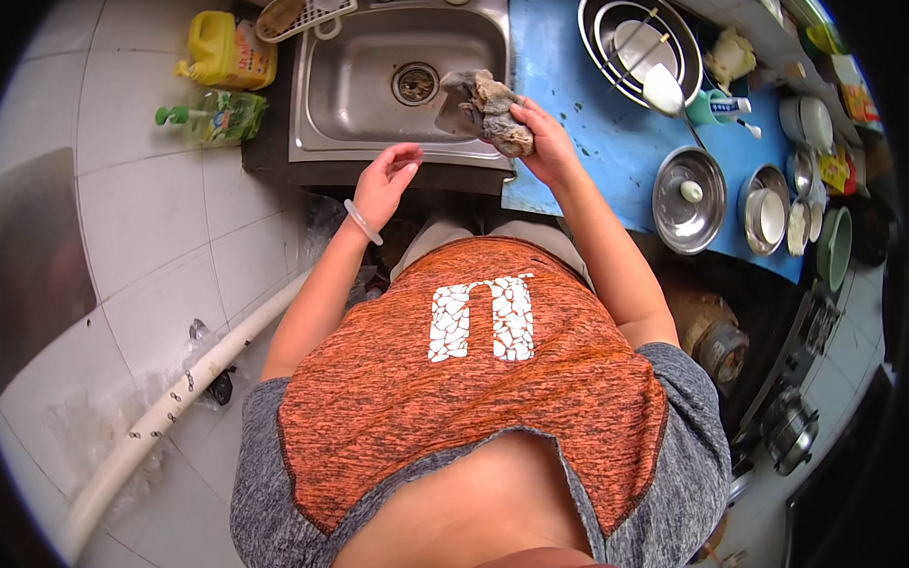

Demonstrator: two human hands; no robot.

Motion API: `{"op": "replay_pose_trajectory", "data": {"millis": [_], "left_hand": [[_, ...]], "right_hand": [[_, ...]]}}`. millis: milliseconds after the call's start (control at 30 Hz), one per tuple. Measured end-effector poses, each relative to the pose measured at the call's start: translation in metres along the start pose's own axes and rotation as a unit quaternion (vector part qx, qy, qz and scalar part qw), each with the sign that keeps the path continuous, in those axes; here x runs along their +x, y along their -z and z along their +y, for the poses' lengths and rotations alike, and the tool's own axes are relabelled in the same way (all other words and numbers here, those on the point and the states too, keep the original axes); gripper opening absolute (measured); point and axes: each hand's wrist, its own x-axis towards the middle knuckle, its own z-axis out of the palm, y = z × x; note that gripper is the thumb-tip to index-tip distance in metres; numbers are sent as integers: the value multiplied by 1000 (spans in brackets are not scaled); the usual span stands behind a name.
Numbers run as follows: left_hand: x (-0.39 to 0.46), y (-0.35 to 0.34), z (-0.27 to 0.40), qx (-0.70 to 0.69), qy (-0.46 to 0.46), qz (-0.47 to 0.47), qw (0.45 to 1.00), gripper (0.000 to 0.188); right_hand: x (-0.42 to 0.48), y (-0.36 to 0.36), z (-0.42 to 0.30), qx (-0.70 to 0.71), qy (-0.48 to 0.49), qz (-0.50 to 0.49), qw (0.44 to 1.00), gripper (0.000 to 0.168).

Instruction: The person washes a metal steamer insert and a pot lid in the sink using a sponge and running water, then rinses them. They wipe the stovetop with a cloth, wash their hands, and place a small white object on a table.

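Note:
A crumpled grey-brown rag (pixel 498 114) is gripped in my right hand (pixel 549 141), over the right front corner of the stainless steel sink (pixel 348 92). My left hand (pixel 385 180) holds nothing; its fingers are slightly curled and stand apart from the thumb, close to the sink's front rim. A pale bangle (pixel 363 222) circles the left wrist. At the bottom of the basin, the drain strainer (pixel 416 83) has dark bits in it.
Left of the sink stand a yellow jug (pixel 234 49) and a green-capped bottle (pixel 227 116). On the blue counter covering (pixel 548 175) are nested bowls (pixel 638 46), chopsticks, a spatula (pixel 664 90) and a steel bowl with an egg (pixel 690 191). A white pipe (pixel 196 380) crosses low at left.

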Motion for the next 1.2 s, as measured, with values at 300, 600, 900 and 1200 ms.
{"op": "replay_pose_trajectory", "data": {"millis": [300,600,900,1200], "left_hand": [[45,-23,68,-79,-138,129,979,31],[49,3,89,73,-154,253,952,15],[64,4,174,140,-249,219,933,72],[165,157,318,305,-371,309,821,39]], "right_hand": [[41,-83,-11,19,-105,-21,994,32],[66,-136,-66,-646,280,25,709,18],[90,-254,-107,-616,260,-141,730,22],[243,-301,-156,-181,144,-217,949,7]]}}
